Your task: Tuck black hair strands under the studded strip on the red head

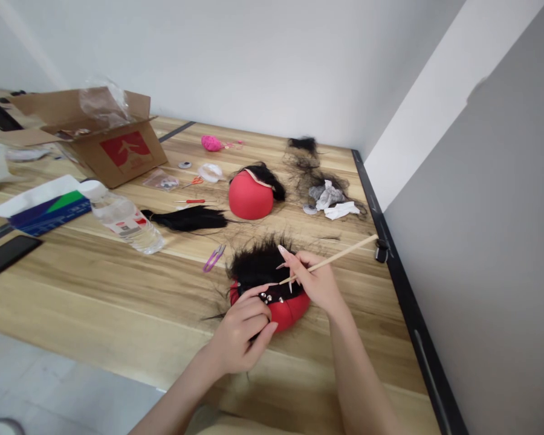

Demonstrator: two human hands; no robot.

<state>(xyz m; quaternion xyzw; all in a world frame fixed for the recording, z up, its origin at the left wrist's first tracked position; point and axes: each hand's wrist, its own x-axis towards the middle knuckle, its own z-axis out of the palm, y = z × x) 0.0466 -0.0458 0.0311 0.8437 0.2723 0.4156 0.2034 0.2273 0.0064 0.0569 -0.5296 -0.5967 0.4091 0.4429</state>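
A red rounded form (291, 312) lies in front of me, with a dark strip of mesh and a tuft of black hair (259, 264) on it. Several shiny round pin heads (266, 297) dot the strip. My left hand (245, 329) grips the form's near left side, thumb bent at its edge and index finger stretched along the strip. My right hand (315, 281) pinches a thin wooden stick (344, 252) whose lower tip meets the strip close to my left fingertip. The stick slants up to the right. Whether the tip carries a hook is too small to tell.
Behind stands a red dome (250, 196) with black hair. Left are purple thread snips (214, 258), a black hair bundle (188, 218), a red-handled tool (194, 200), a water bottle (127, 219) and a cardboard box (113, 154). Loose hair and crumpled tissue (329, 196) lie right.
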